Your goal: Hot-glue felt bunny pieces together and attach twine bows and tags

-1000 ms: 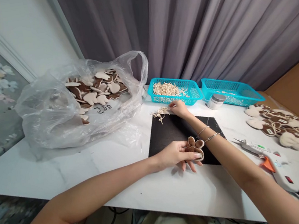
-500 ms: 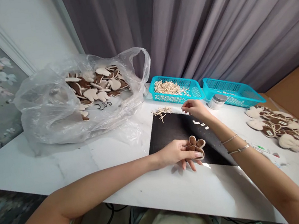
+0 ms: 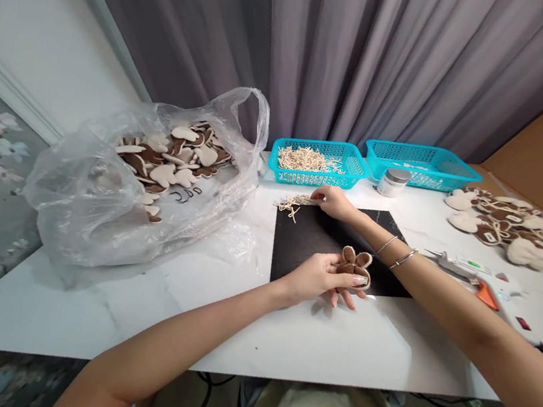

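My left hand [image 3: 323, 276] is closed around a brown plush rabbit-head piece [image 3: 359, 260] with cream edging, its two ears pointing up, over the near part of a black mat [image 3: 302, 243]. At the mat's far edge lies a small pile of cream string bows [image 3: 292, 204]. My right hand [image 3: 333, 203] reaches across the mat to the right end of that pile, fingertips pinched together. What sits between those fingertips is too small to make out.
A clear plastic bag [image 3: 87, 222] of brown and cream plush pieces stands left. Behind the mat are a turquoise basket [image 3: 357, 163] of bows, another turquoise basket [image 3: 441, 169] and a lidded jar [image 3: 394, 182]. Finished-looking rabbit pieces [image 3: 494, 226] and a glue gun [image 3: 504, 295] lie right.
My right hand has moved left, from above the mat's far right part to the bow pile. The glue gun shows more now. My left hand keeps its hold on the rabbit-head piece.
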`<state>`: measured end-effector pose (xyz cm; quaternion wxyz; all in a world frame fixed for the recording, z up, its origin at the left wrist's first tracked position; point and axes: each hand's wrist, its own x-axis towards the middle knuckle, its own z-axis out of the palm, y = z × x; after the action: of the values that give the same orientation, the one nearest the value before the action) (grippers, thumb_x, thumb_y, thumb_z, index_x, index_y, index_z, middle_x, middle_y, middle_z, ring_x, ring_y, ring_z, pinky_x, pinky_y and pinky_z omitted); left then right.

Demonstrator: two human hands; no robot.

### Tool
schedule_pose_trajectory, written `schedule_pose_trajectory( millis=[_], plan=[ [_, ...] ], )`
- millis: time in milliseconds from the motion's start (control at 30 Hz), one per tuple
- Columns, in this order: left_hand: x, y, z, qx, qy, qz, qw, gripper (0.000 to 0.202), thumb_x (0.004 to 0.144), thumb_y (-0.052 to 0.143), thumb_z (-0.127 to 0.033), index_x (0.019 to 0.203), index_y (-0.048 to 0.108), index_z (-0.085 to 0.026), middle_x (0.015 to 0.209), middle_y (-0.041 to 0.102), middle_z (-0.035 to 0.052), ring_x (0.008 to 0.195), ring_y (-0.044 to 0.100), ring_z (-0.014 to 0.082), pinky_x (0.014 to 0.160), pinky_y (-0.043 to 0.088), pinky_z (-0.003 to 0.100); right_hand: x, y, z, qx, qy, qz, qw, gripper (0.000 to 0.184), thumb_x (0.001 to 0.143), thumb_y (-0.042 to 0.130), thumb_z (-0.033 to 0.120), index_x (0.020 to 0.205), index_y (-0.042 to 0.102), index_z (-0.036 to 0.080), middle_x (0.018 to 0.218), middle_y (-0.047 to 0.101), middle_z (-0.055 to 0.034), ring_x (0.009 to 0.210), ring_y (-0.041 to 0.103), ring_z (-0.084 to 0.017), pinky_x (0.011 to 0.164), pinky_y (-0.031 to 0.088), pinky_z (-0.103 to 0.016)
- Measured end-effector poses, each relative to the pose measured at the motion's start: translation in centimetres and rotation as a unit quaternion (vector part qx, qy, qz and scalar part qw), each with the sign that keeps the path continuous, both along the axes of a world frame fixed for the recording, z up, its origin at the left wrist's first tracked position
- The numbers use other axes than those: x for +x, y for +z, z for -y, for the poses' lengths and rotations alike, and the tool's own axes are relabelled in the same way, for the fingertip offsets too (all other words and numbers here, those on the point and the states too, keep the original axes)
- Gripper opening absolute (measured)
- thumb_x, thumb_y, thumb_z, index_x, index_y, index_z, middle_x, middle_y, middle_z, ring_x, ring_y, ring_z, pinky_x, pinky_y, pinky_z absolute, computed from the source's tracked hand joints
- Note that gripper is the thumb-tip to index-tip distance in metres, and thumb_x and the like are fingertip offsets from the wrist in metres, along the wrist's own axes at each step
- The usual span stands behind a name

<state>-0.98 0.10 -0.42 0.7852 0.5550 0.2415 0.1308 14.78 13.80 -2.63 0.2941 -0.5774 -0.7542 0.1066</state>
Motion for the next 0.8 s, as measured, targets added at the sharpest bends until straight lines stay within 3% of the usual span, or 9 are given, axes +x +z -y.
schedule_pose_trajectory(
  millis=[133,300,500,600,800],
  plan=[
    [0.0,-0.1,0.0,-0.012,-0.001,0.002,1.000,0.034,0.071,0.071,-0.036,0.087,0.057,-0.010,0.077,0.068,0.0071,0.056,0.063,0.0118,0.040,0.038,0.018,2.1,1.3,1.7,-0.008,-0.013,-0.003,1.000,0.019,0.073,0.052,0.009,0.080,0.069,0.014,0.081,0.069,-0.0078,0.076,0.061,-0.019,0.072,0.045,-0.029],
    [0.0,-0.5,-0.1,-0.003,-0.007,0.010,1.000,0.031,0.073,0.070,-0.035,0.088,0.058,-0.011,0.081,0.068,0.0068,0.058,0.064,0.0114,0.040,0.039,0.017,4.4,4.4,5.2,-0.052,0.000,-0.012,0.999,0.017,0.074,0.055,0.015,0.081,0.071,0.014,0.077,0.070,-0.0073,0.071,0.063,-0.019,0.066,0.048,-0.029],
    [-0.1,-0.7,-0.2,0.024,-0.009,0.021,0.999,0.033,0.074,0.068,-0.036,0.091,0.059,-0.010,0.085,0.068,0.0088,0.059,0.065,0.0125,0.040,0.040,0.017,5.1,7.8,8.9,-0.213,0.061,-0.070,0.973,0.015,0.073,0.057,0.016,0.079,0.071,0.017,0.075,0.071,-0.0070,0.063,0.064,-0.018,0.051,0.047,-0.024],
    [-0.1,-0.4,-0.3,0.024,-0.010,0.005,1.000,0.035,0.073,0.069,-0.037,0.093,0.059,-0.010,0.084,0.068,0.0085,0.059,0.065,0.0122,0.041,0.041,0.017,4.8,7.7,9.6,-0.250,0.072,-0.075,0.963,0.017,0.073,0.054,0.015,0.078,0.070,0.018,0.070,0.069,-0.0050,0.060,0.063,-0.016,0.050,0.046,-0.024],
    [0.1,0.1,-0.4,0.017,-0.026,-0.009,0.999,0.032,0.074,0.068,-0.035,0.090,0.058,-0.010,0.082,0.067,0.0080,0.060,0.063,0.0118,0.040,0.042,0.017,4.7,5.2,10.5,-0.174,0.087,-0.035,0.980,0.021,0.075,0.051,0.015,0.086,0.068,0.017,0.080,0.066,-0.0046,0.064,0.060,-0.015,0.060,0.047,-0.026]
  ],
)
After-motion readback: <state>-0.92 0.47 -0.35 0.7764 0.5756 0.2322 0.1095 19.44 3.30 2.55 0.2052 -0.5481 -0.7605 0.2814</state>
